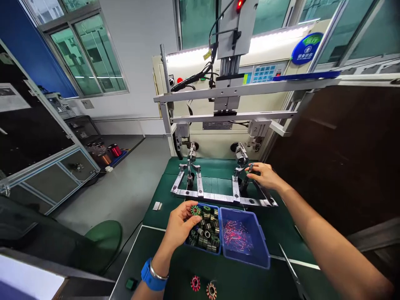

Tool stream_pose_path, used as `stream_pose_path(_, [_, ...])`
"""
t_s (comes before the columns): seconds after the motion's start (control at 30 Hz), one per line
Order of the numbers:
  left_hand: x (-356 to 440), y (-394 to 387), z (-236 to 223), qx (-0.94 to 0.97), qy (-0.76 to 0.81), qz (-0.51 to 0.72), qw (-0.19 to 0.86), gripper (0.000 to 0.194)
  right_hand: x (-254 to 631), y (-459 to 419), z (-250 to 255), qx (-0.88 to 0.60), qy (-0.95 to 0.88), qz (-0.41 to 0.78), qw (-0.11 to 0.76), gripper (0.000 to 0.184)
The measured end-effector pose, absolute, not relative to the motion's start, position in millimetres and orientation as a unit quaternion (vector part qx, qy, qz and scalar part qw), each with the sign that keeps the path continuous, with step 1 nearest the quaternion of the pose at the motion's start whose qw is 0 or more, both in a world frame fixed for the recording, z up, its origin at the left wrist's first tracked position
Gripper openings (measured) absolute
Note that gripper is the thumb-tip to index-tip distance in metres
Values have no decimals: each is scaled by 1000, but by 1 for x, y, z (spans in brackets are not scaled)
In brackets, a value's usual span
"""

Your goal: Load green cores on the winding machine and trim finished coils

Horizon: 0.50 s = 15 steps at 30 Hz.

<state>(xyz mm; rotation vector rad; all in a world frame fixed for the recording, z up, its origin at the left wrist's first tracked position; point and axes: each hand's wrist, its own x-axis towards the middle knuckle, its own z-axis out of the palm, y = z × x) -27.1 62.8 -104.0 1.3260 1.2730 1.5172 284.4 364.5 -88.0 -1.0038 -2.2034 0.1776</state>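
The left hand (180, 225) pinched a green toothed ring (196, 210) above a blue bin (204, 251) of cores (208, 227). The right hand (265, 176) touched a metal part (251, 167) at the fixture (218, 197). Pinkish wires (236, 235) lay in the adjoining purple bin (245, 259); two wound rings (195, 283) lay nearer.

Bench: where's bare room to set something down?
Bare: before the purple bin, between tan ring and metal tool; also beyond the green block, left of the left hand. Crowded: blue bin, and the rack by the right hand.
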Motion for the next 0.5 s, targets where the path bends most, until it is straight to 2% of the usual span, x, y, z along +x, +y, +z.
stream_pose_path(0.17, [-29,62,-104,523,509,570,377,39,292,375,-101,-394,-857,54,328,33])
stream_pose_path(0.4, [-26,59,-106,566,482,546,387,45,286,374,-99,-442,-846,35,295,21])
stream_pose_path(0.5, [-36,84,-95,609,502,530,310,43,282,370,-97,-456,-842,30,288,21])
